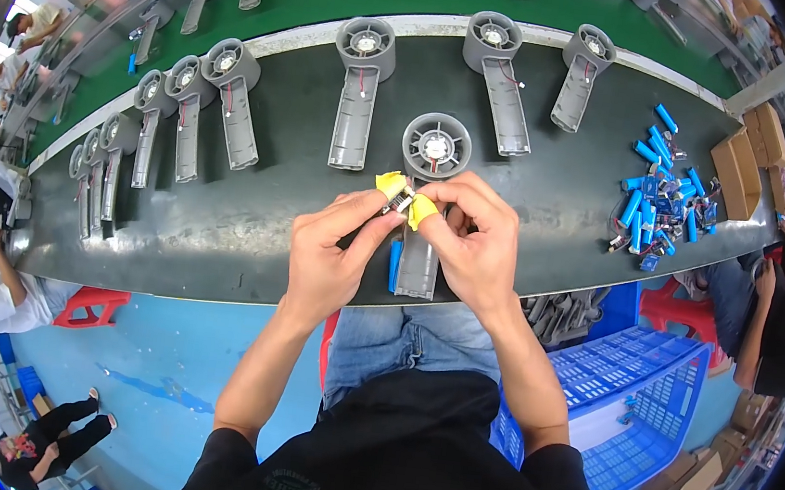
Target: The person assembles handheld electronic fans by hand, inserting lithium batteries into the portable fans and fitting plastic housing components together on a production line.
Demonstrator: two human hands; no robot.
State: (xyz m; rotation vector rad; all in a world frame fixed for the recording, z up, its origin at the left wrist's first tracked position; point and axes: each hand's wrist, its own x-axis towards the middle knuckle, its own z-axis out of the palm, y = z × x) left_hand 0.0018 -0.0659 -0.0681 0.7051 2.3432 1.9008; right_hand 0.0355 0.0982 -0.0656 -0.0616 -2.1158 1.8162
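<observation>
The left hand (329, 252) and the right hand (481, 245) meet above the near side of a long, dark green worktable (271, 202), both curled, with thumb and forefinger drawn together in a pinch. Between their fingertips they grip a small black-and-silver electronic part (399, 201) — too small to make out in detail — with soft yellow coverings (421, 213) showing at the left forefinger and right thumb. This part is held just above a grey plastic fan housing (437, 146), whose round spoked ring points away from the person and whose long open handle lies toward the table's near edge, partly hidden by the fingers. A slim blue cylinder (394, 265) lies just left of that handle. More grey handheld fan housings (359, 96) lie in a curved line along the table's far side and to the left, some with thin red wires. To the right — well apart from the hands — is a loose heap of blue cylindrical cells with small circuit boards (650, 192), near an open brown cardboard box (737, 178).
</observation>
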